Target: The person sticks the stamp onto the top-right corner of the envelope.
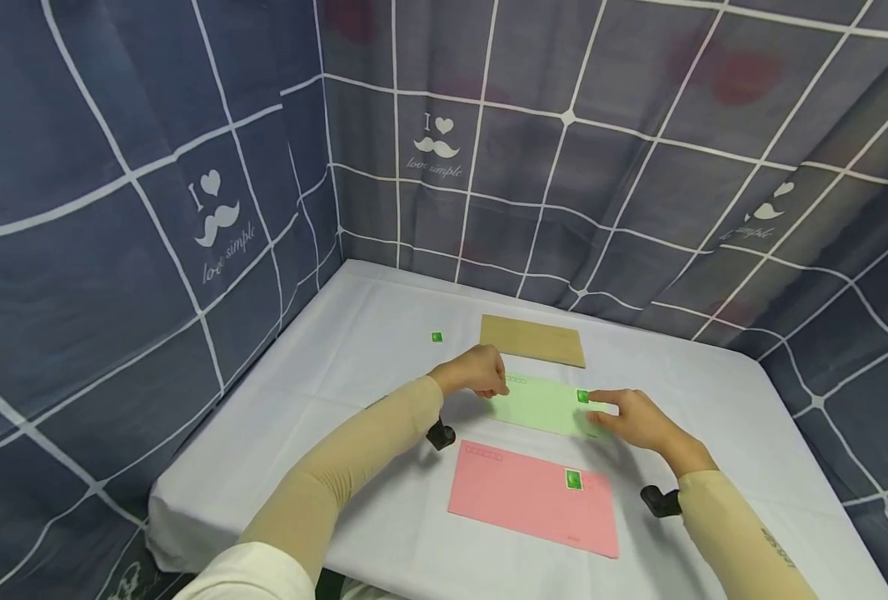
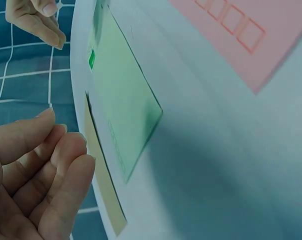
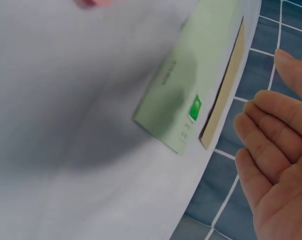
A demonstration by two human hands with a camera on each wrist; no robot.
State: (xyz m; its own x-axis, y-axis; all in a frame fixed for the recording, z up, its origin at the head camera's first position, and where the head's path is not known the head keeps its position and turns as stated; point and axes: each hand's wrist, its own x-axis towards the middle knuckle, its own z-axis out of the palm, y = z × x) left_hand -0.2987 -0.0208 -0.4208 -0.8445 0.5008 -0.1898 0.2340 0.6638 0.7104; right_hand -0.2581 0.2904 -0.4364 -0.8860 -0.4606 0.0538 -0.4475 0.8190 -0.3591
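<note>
A light green envelope (image 1: pixel 537 406) lies flat on the table, with a small green stamp (image 1: pixel 582 396) at its right end. My right hand (image 1: pixel 639 419) hovers at that end, its fingers loosely bent beside the stamp. In the right wrist view the right hand (image 3: pixel 278 150) holds nothing, and the stamp (image 3: pixel 195 108) sits near the envelope's corner. Over the envelope's left end is my left hand (image 1: pixel 476 369), fingers loosely curled. The left wrist view shows a gap between its thumb and fingers (image 2: pixel 73 175), with nothing held.
Nearer the body lies a pink envelope (image 1: pixel 526 500) bearing a green stamp (image 1: pixel 574 479). A brown envelope (image 1: pixel 531 340) lies behind the green one. One loose green stamp (image 1: pixel 436 337) is on the white tablecloth (image 1: pixel 279 450) at the left. Dark gridded curtains (image 1: pixel 519 150) surround the table.
</note>
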